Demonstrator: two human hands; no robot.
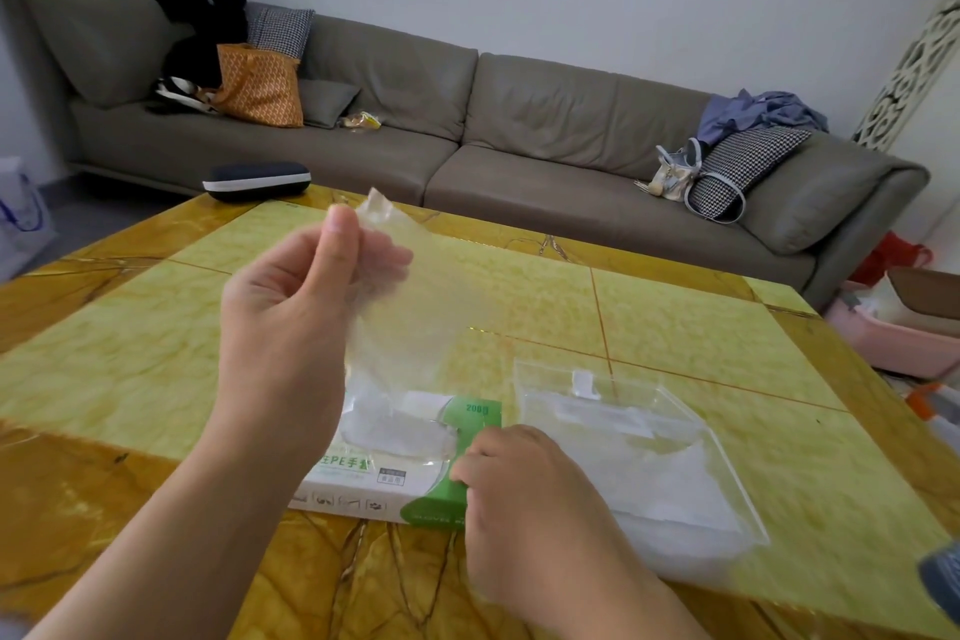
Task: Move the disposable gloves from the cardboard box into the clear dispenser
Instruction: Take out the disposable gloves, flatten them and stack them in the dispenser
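Extraction step: left hand pinching thin clear plastic glove up out of white-green cardboard box at tabletop's near edge. Right hand curled, bracing box. Next: carry right, into flat clear dispenser.

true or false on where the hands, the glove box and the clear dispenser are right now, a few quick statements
1. The left hand pinches a clear glove pulled up from the cardboard box. True.
2. The right hand rests inside the clear dispenser. False: it rests on the box's green end.
3. The dispenser lies right of the box. True.
4. The box sits on the sofa. False: it lies on the yellow table.
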